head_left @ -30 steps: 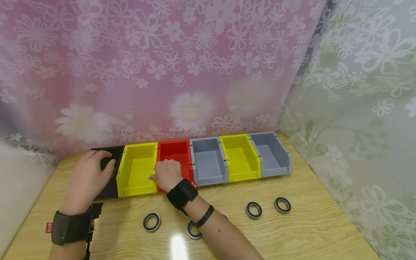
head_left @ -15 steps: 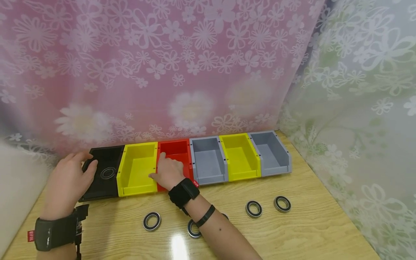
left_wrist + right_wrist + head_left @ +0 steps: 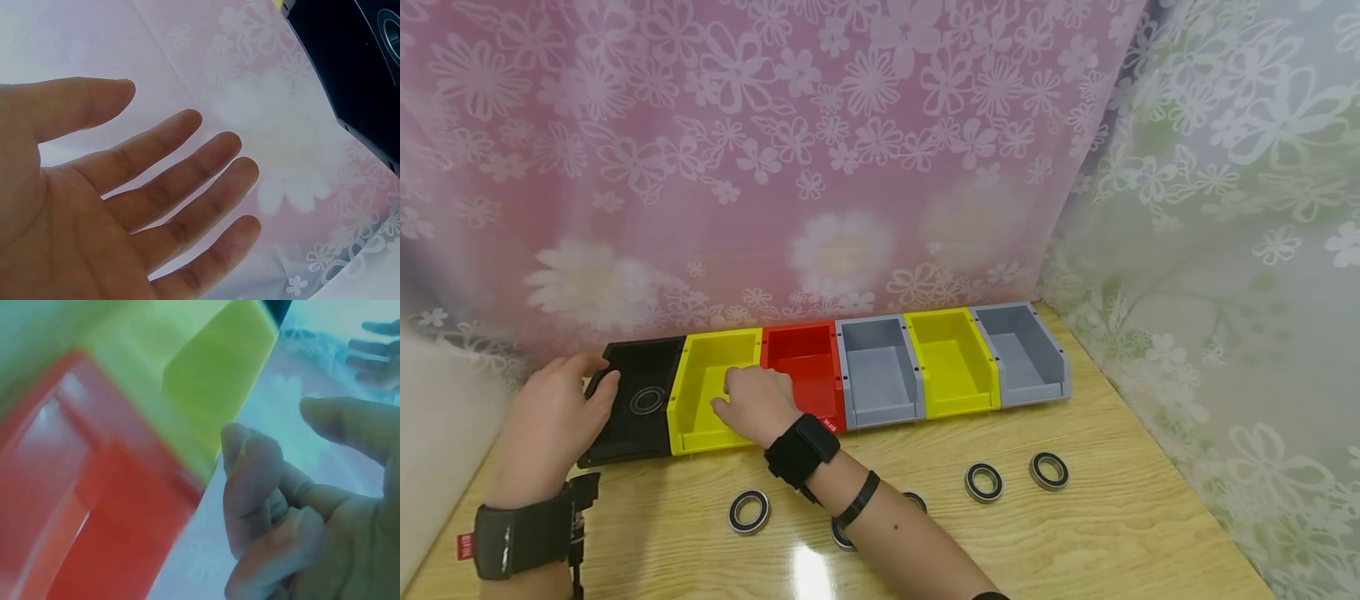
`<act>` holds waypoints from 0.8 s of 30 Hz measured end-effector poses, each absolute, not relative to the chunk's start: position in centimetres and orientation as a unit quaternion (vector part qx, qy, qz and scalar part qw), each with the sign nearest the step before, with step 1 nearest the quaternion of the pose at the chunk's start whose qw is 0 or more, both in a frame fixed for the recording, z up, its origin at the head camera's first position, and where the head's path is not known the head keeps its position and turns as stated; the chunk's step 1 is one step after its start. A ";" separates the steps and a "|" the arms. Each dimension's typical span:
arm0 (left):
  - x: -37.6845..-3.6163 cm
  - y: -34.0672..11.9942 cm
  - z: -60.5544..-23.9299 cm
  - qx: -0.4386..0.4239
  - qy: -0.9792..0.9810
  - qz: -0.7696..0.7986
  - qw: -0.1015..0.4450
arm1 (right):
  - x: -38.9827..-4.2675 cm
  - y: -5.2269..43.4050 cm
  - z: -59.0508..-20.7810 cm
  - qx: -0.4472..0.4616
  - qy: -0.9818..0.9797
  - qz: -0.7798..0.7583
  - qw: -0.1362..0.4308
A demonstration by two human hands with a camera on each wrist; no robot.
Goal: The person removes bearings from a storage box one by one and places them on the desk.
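Observation:
My left hand (image 3: 550,425) hovers at the left side of the black bin (image 3: 625,437). Its fingers (image 3: 212,156) are spread and relaxed in the left wrist view, with nothing in them. A ball bearing (image 3: 647,401) lies in that bin. Over the front right part of the left yellow bin (image 3: 703,383) is my right hand (image 3: 760,406). The right wrist view shows its fingers (image 3: 250,481) loosely bent, the thumb apart and nothing held. Beside it there is the red bin (image 3: 119,531).
A grey bin (image 3: 880,379), a second yellow bin (image 3: 955,367) and another grey bin (image 3: 1022,354) continue the row. Several bearings lie in front, including one bearing (image 3: 749,511) at left and one (image 3: 1048,471) at right. My right forearm partly covers two. A floral curtain (image 3: 775,167) hangs behind.
My left hand has moved left, uncovering the bearing in the black bin. The right hand, its index finger extended over the red bin half a second ago, has shifted left over the yellow bin.

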State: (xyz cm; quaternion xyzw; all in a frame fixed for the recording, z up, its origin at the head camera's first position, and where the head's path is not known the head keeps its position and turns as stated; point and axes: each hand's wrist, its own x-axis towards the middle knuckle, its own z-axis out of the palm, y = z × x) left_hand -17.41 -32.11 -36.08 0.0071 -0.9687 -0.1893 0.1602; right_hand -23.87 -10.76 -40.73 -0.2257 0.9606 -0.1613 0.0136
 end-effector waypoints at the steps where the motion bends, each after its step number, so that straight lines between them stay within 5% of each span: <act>1: -17.4 -32.1 -36.1 0.007 -0.969 -0.188 0.159 | -23.8 -11.1 -40.8 -0.235 0.958 -0.165 0.016; 11: -17.4 -32.0 -36.8 -0.002 -0.969 -0.182 0.168 | -22.7 -14.5 -42.4 -0.263 0.939 -0.192 0.110; 24: -18.1 -31.9 -37.5 -0.005 -0.972 -0.183 0.147 | -23.1 -16.5 -43.6 -0.224 0.959 -0.162 0.064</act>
